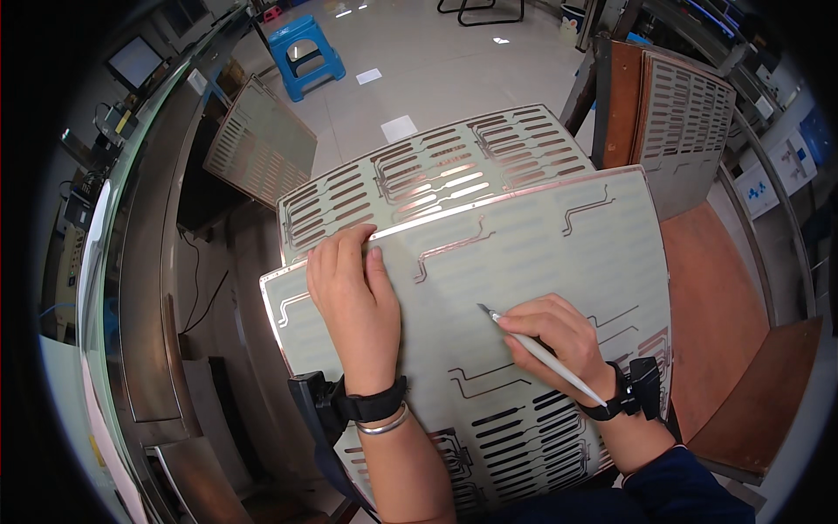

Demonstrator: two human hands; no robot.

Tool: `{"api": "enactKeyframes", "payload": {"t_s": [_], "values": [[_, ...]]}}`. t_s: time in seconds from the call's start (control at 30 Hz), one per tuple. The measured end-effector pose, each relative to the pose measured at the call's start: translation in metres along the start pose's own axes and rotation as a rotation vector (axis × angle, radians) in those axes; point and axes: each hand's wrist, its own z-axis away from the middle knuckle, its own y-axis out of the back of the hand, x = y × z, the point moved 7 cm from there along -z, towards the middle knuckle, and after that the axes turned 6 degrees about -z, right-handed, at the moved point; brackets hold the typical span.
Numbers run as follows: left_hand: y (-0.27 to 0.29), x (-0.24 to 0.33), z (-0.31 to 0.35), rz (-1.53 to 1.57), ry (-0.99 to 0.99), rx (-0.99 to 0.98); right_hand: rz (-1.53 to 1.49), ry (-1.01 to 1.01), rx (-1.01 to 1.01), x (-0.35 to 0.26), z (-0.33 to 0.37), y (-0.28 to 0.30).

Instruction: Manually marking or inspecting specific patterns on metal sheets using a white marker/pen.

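A large pale-green circuit board panel (524, 253) with copper traces leans before me, its copper-rimmed upper edge tilted away. At the upper left of the panel, my left hand (353, 293) rests with its fingers bent over that edge and the thumb on the front face. My right hand (559, 332) grips a craft knife (552, 367) with a pale handle, like a pen. Its blade tip points up and left over the bare middle of the panel; whether it touches the surface I cannot tell. Behind stands a second circuit board panel (515, 144) with rows of copper slots.
More panels (690, 113) stand stacked upright at the far right, by a brown board (711, 271). Another panel (262, 140) leans at the left near a metal-sided bench (148, 288). A blue stool (305, 57) stands on the tiled floor (419, 52) beyond.
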Motion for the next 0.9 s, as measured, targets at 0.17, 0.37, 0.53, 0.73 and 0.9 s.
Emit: {"api": "enactKeyframes", "payload": {"t_s": [0.17,0.37,0.53,0.73,0.9], "values": [[0.0,0.001,0.0,0.001,-0.003,-0.003,0.007,-0.006,0.002,0.0,0.0,0.0],[-0.005,-0.003,0.002,0.026,0.018,-0.042,0.035,0.017,0.019,0.001,0.004,-0.001],[-0.005,-0.002,0.002,0.014,-0.007,-0.044,-0.029,-0.091,0.18,0.011,0.006,0.022],[-0.011,-0.009,0.003,0.026,0.017,-0.125,-0.415,-0.493,0.576,0.044,0.06,0.103],[-0.017,0.002,-0.005,-0.033,0.048,-0.159,-0.256,-0.562,0.651,0.057,0.134,0.154]]}}
